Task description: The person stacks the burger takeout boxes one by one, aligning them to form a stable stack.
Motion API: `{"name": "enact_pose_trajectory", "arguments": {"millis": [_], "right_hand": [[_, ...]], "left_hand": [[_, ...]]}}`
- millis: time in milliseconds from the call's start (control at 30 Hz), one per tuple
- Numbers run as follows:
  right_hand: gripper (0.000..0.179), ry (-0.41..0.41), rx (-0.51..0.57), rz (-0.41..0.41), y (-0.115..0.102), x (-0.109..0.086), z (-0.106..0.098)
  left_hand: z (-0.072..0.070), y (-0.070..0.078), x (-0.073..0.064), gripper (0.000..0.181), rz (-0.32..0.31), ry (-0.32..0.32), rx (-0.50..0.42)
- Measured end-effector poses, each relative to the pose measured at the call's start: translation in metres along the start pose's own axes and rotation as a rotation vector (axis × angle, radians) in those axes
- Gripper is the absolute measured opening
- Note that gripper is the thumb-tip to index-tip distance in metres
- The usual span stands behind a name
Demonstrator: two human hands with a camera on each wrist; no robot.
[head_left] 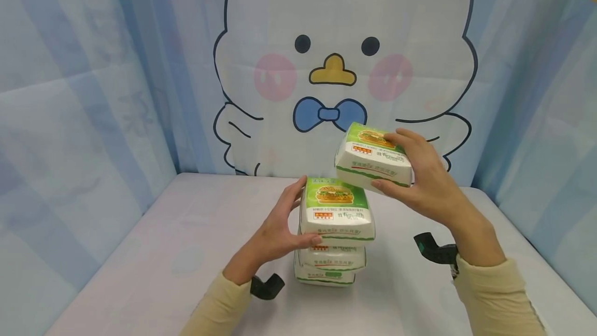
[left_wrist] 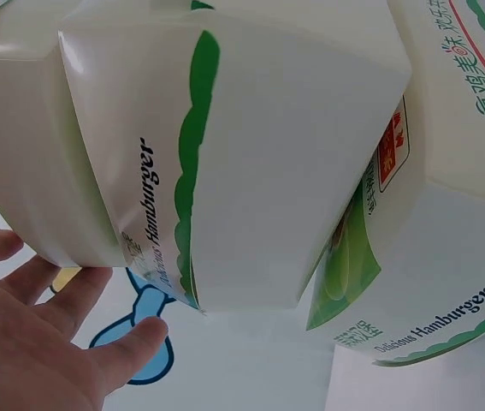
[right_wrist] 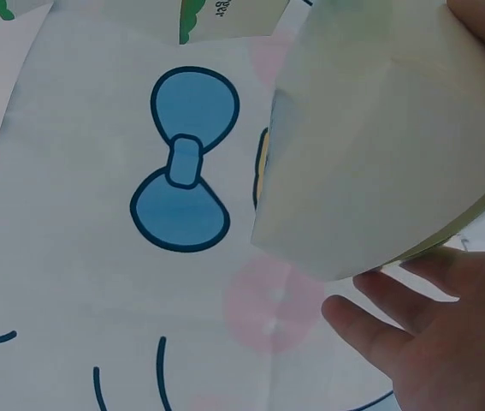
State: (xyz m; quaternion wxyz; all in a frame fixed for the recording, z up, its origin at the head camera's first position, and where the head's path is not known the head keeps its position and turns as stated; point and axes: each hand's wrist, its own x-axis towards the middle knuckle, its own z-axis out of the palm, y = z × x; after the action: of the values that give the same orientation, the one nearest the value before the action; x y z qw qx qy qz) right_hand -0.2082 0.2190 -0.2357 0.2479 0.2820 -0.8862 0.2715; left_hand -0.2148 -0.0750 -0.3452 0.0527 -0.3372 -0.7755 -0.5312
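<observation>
My left hand point(head_left: 282, 224) grips the top burger box point(head_left: 336, 211) of a stack, thumb at its front edge and fingers round the far side. Beneath it are a middle burger box point(head_left: 333, 259) and a bottom burger box point(head_left: 324, 276). In the left wrist view the gripped box sits tilted on the one below, a wedge-shaped gap between them. Above and to the right, my right hand point(head_left: 426, 183) holds another green-and-white burger box point(head_left: 373, 162), thumb below and fingers on top. This box is tilted, its lower left corner close to the stack's top; contact cannot be told.
The stack stands on a pale table point(head_left: 210, 253). A curtain point(head_left: 345, 9) with a cartoon chick hangs behind, and blue curtains point(head_left: 70, 92) enclose both sides. Black wrist straps point(head_left: 267, 287) sit at both sleeves.
</observation>
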Motion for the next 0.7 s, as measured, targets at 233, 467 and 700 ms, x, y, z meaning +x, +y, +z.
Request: {"name": "enact_pose_trajectory", "arguments": {"millis": [233,467,700], "right_hand": [[0.083,-0.003,0.007,-0.023,-0.004,0.004,0.001],[0.083,-0.010,0.024,-0.020,-0.006,0.005,0.003],[0.083,-0.024,0.039,-0.023,-0.013,0.007,0.005]], "left_hand": [[-0.002,0.000,-0.001,0.102,0.033,-0.019,0.013],[-0.001,0.001,0.000,0.100,0.025,0.005,0.013],[0.001,-0.001,0.002,0.098,0.013,0.030,-0.012]]}}
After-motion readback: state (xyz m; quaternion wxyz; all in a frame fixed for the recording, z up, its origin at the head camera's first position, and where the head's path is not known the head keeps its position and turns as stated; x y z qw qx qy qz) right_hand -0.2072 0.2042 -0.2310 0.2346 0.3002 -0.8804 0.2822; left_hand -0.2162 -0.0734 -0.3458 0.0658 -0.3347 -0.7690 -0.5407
